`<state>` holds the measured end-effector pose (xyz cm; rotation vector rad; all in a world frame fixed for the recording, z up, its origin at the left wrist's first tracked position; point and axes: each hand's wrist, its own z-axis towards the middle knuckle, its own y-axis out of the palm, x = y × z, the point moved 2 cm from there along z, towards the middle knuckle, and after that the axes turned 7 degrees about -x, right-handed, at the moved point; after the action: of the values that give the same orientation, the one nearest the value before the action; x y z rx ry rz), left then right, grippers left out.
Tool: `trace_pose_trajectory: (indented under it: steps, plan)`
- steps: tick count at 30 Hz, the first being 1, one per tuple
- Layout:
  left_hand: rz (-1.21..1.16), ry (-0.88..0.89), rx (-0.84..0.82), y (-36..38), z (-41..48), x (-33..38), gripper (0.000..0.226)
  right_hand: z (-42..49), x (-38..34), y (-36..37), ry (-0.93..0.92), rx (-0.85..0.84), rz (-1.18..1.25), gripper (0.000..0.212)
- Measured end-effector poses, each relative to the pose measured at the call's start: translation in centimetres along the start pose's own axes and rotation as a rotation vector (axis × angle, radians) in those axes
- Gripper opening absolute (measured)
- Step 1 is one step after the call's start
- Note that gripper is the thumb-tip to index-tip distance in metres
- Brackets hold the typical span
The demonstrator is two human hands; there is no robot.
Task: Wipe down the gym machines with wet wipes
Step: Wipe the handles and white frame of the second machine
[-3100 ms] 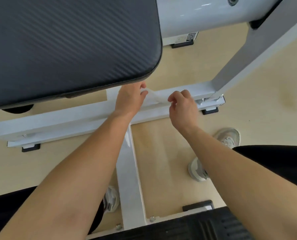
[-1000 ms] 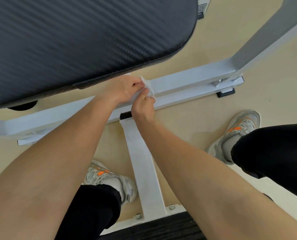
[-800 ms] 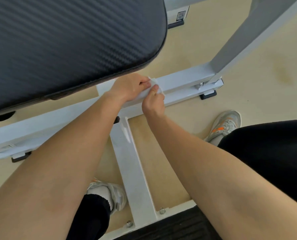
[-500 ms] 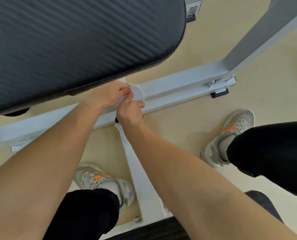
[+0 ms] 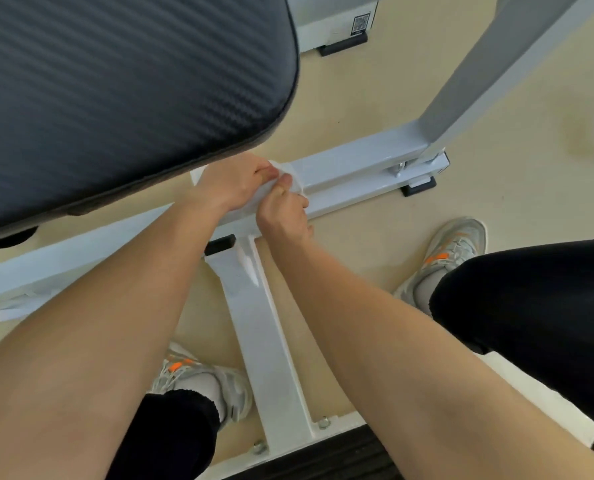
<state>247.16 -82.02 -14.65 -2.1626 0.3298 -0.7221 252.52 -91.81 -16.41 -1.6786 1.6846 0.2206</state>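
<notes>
**One wipe, two hands, down at the frame of the machine**

The floor (image 5: 517, 109) is pale beige and smooth, with a faint darker smudge off to the right. A white metal frame sits on it: one crossbar (image 5: 357, 161) running left to right, one centre beam (image 5: 264, 341) meeting it from the near side, and one grey upright (image 5: 479, 74) slanting up and away at the right end. A big black pad (image 5: 132, 98) with a woven texture overhangs the crossbar on the left.

Counting what shows: three black rubber feet (image 5: 420, 187) under the frame, two bolts (image 5: 324, 423) at the near end of the beam, one square code sticker (image 5: 361, 21) at the far side, and two grey shoes (image 5: 454, 251) with orange marks – one on either side of the beam.

There is one wet wipe (image 5: 283, 169), white and crumpled, held right over the crossbar just above where the beam joins it. Both hands have it: the left hand (image 5: 233, 187) curls over it from the left and the right hand (image 5: 283, 211) pinches it from the near side – fingers of both bent, knuckles close together. Most of the wipe is hidden under the fingers.
</notes>
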Motion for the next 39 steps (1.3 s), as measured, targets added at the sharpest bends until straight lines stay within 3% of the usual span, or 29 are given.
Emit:
trace_pose_trajectory:
  steps: [4, 10, 12, 15, 18, 21, 28, 39]
  plan:
    - [-0.056, 0.035, 0.041, 1.2, 3.1, 4.3, 0.039, 3.2, 1.4, -5.0, 0.121, 0.107, 0.176, 0.068]
    - [-0.138, 0.008, 0.114, 2.5, 6.7, 11.2, 0.043, 6.1, 3.5, -12.2, 0.092, 0.192, 0.241, 0.066]
    - [-0.165, -0.002, 0.167, 2.8, 6.8, 11.9, 0.028, 6.5, 3.8, -12.8, 0.088, 0.209, 0.263, 0.072]
    - [-0.231, 0.016, 0.246, 3.1, 5.8, 11.4, 0.043, 6.1, 4.0, -12.0, 0.074, 0.205, 0.313, 0.079]
    - [-0.187, 0.111, 0.282, 3.4, 4.8, 10.8, 0.033, 5.6, 4.5, -11.3, 0.061, 0.172, 0.371, 0.078]
    - [-0.119, 0.113, 0.271, 3.6, 4.2, 10.4, 0.027, 4.5, 4.5, -11.0, 0.038, 0.170, 0.391, 0.071]
    - [-0.081, 0.071, 0.213, 3.0, 5.5, 11.0, 0.043, 5.1, 3.6, -10.9, 0.107, 0.155, 0.549, 0.078]
    - [-0.056, 0.131, 0.043, 2.5, 11.7, 17.0, 0.040, 8.6, 4.0, -16.5, 0.083, 0.268, 0.595, 0.056]
